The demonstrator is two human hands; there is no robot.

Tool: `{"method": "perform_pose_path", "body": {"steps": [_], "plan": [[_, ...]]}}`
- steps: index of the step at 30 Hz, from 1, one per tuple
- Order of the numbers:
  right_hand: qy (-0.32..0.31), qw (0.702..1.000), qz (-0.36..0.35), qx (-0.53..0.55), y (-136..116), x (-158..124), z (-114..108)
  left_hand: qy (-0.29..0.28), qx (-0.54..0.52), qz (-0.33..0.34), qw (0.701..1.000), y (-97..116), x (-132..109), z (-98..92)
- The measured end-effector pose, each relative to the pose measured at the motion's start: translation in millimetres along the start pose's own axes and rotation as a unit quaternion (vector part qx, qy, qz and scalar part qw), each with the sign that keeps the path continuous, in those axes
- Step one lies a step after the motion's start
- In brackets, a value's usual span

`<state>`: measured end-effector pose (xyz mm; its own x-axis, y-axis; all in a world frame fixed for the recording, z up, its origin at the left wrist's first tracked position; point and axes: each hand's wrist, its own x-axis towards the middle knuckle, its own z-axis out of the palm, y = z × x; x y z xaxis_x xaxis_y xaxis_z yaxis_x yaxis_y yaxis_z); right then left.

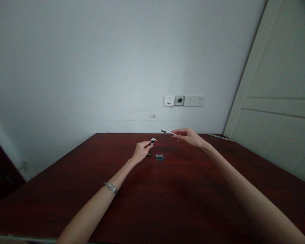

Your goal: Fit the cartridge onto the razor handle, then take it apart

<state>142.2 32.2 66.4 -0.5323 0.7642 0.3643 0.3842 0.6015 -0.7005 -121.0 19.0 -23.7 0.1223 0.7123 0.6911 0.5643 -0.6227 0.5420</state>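
Note:
My left hand (141, 151) is closed, with thumb and fingers pinching what looks like a small razor (152, 141), a pale, T-shaped piece held upright above the table. In my right hand (187, 136) is a slim brush (169, 132) with a white handle and dark bristles. Its bristle end points left, toward the razor but apart from it. A small clear case (160, 157) with something dark green inside lies on the table just right of my left hand. Beside my left fingertips, a short dark green stick (148, 155) is partly hidden by the hand.
The dark red wooden table (157, 200) reaches back to a pale wall (91, 67). Sockets and switches (184, 101) are set in the wall behind. At the right stands a white panelled door (279, 101). A flat strip (221, 137) lies near the back right corner.

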Motion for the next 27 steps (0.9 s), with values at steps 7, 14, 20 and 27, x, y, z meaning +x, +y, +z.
{"method": "perform_pose_path", "body": {"steps": [7,14,20,27], "plan": [[0.043,0.995,-0.087,-0.020,-3,-16,25,-0.006,-0.003,0.032,0.999,7,-1,4.2],[-0.004,0.985,-0.163,-0.061,-6,-20,29,-0.029,-0.013,0.024,0.999,11,-4,6.9],[0.025,0.984,-0.159,-0.071,-6,-18,17,-0.019,-0.024,0.004,1.000,10,-4,5.5],[0.013,0.977,-0.206,-0.057,-10,-12,26,-0.019,-0.035,0.006,0.999,21,-3,6.2]]}}
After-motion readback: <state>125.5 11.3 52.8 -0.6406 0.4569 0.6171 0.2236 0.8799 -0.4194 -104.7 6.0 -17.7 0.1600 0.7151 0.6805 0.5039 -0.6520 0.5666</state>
